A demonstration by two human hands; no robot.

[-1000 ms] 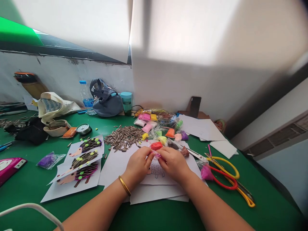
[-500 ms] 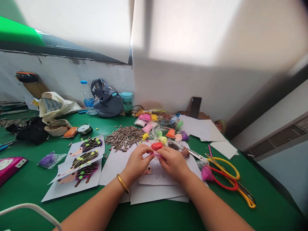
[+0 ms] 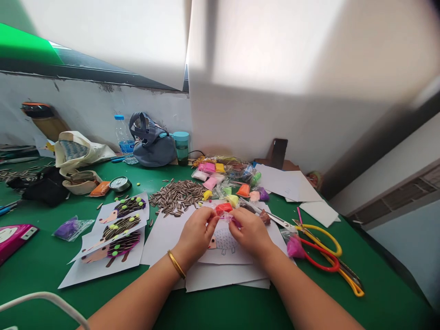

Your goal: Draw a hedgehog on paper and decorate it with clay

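Observation:
Above a white sheet with a hedgehog drawing [image 3: 223, 241], my left hand [image 3: 195, 233] and my right hand [image 3: 250, 233] face each other. Both are closed in a pinch on a small clear plastic bag [image 3: 227, 216] with some pink in it. The fingers partly hide the bag. Just beyond them lies a packet of red clay [image 3: 224, 208]. A pile of striped sunflower seeds [image 3: 180, 195] is spread beyond my left hand. More white paper [image 3: 227, 278] lies under the drawing.
Scissors with yellow handles [image 3: 335, 238] and red-handled scissors [image 3: 323, 263] lie at right beside pink clay [image 3: 295, 247]. Finished hedgehog pictures [image 3: 117, 247] and bagged purple clay [image 3: 68, 229] are at left. Several clay packets [image 3: 211, 176], a blue bag [image 3: 154, 149] and a phone [image 3: 279, 152] stand farther back.
My hands have moved slightly apart, and more of the clear bag shows at my right fingers. My left fingers have drawn closer together. Other things stay put.

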